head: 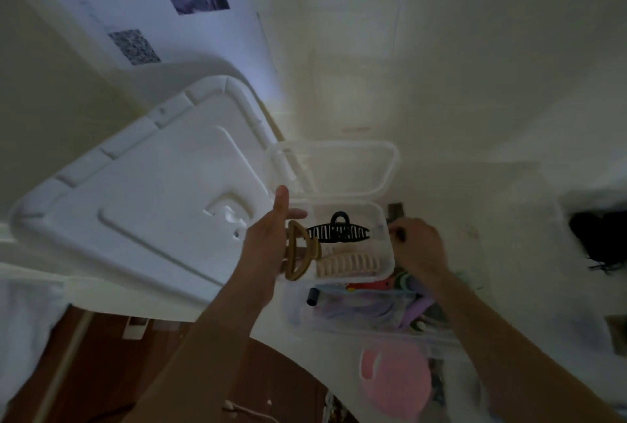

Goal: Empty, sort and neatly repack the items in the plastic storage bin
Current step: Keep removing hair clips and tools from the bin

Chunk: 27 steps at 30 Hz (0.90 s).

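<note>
We are holding the tan claw clip [300,251] in our left hand [268,243] over the small clear box [385,263]; our right hand [419,249] is gripping its rim. We are lowering it flat beside the black clip [337,232].

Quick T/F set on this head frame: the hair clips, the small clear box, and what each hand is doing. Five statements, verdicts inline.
1. The black claw clip lies inside the small clear box. True.
2. The left hand is empty. False: it holds a tan claw clip at the box's left edge.
3. The box's hinged lid is closed. False: it stands open behind the box.
4. A cream claw clip lies in the box, nearer the person than the black one. True.
5. The right hand rests on the large white bin lid. False: it is at the box's right side; its grip is unclear.
</note>
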Motion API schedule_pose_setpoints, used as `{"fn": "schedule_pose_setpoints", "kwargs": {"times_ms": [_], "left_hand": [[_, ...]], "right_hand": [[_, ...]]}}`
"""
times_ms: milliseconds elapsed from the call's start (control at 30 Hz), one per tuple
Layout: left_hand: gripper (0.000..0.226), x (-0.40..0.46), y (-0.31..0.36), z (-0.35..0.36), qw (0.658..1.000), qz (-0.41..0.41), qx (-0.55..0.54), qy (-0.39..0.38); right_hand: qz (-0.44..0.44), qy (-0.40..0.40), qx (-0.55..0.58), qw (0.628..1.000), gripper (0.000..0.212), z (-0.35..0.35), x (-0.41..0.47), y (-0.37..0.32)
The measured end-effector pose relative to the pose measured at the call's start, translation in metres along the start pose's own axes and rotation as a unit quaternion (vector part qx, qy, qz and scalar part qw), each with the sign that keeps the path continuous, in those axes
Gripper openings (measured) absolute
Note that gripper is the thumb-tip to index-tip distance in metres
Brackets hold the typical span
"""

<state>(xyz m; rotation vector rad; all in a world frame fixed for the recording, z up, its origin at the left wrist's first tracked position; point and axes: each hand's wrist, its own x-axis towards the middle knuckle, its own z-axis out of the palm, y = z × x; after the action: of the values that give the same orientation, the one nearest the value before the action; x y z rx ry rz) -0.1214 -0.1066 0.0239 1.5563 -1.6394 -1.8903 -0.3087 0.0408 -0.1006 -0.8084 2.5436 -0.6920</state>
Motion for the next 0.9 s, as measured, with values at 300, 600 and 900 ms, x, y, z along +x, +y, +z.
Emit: {"fn": "schedule_pose_setpoints", "kwargs": {"times_ms": [300, 600, 900], "left_hand": [[0.066, -0.014, -0.006, 0.016, 0.999, -0.008, 0.001, -0.040], [0.068, -0.026, -0.007, 0.030, 0.999, -0.012, 0.014, -0.038], [0.059, -0.038, -0.006, 0.035, 0.998, -0.006, -0.030, -0.061]], "right_hand": [[-0.155, -0.086, 0.191, 0.965, 0.038, -0.157, -0.103, -0.056], [-0.262, -0.098, -0.018, 0.960, 0.026, -0.110, -0.089, -0.068], [-0.121, 0.053, 0.073, 0.989, 0.012, -0.082, -0.109, -0.104]]}}
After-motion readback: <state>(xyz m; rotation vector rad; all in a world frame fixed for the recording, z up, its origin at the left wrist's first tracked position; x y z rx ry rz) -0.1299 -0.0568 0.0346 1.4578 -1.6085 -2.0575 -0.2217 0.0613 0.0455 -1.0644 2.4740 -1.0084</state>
